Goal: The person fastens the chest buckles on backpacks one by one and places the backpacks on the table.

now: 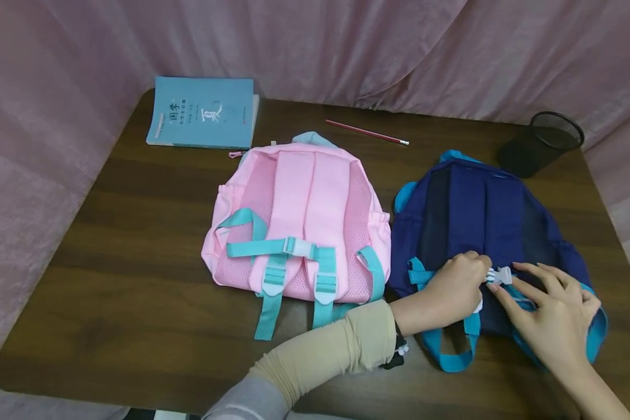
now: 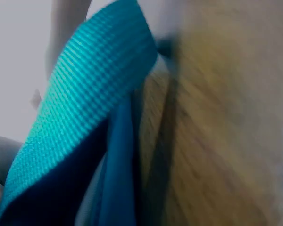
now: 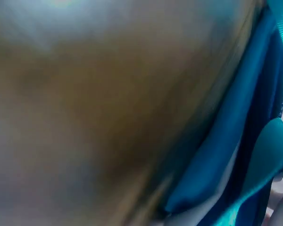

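Note:
A navy blue backpack (image 1: 467, 198) lies with its shoulder straps up, at the right of the head view. Over its lower part both hands are at a white plastic buckle (image 1: 501, 275) on a bright blue strap. The left hand (image 1: 457, 286) has curled fingers and grips the buckle's left end, partly covering it. From the right, the right hand (image 1: 556, 309) pinches the other end between thumb and index finger, its remaining fingers spread. Blue webbing (image 2: 85, 89) fills much of the left wrist view. In the right wrist view, the backpack's blue edge (image 3: 226, 122) shows; the fingers are mostly hidden.
Left of the navy bag lies a pink backpack (image 1: 294, 192), its turquoise chest strap joined by a buckle (image 1: 299, 247). A blue book (image 1: 202, 111), a red pencil (image 1: 367, 132) and a black mesh pen holder (image 1: 525, 151) are along the back of the wooden table (image 1: 110, 262).

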